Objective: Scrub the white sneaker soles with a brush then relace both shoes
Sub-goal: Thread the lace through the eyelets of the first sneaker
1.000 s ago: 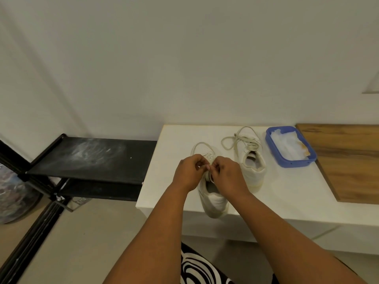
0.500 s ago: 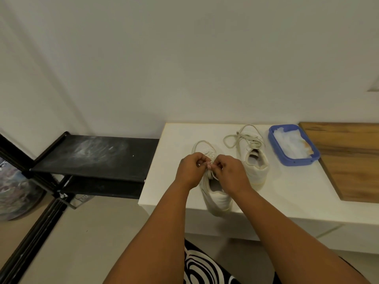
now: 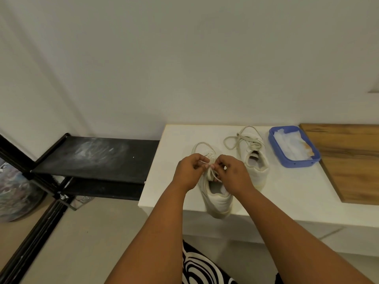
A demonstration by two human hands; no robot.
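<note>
Left hand [image 3: 189,171] and right hand [image 3: 232,173] fingers each pinch the lace [image 3: 212,174] just above near sneaker [image 3: 217,196] tongue, heel overhanging tabletop [image 3: 287,193] edge.

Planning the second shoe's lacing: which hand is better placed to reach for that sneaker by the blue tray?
Right hand, likely: the second sneaker lies just beyond it, toward the blue tray. The left hand would have to cross over. Both pinch the near sneaker's lace.

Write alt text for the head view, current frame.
Both hands, left hand and right hand, pinch the lace over the near sneaker at the white counter edge. A second sneaker and blue tray sit behind.
</note>
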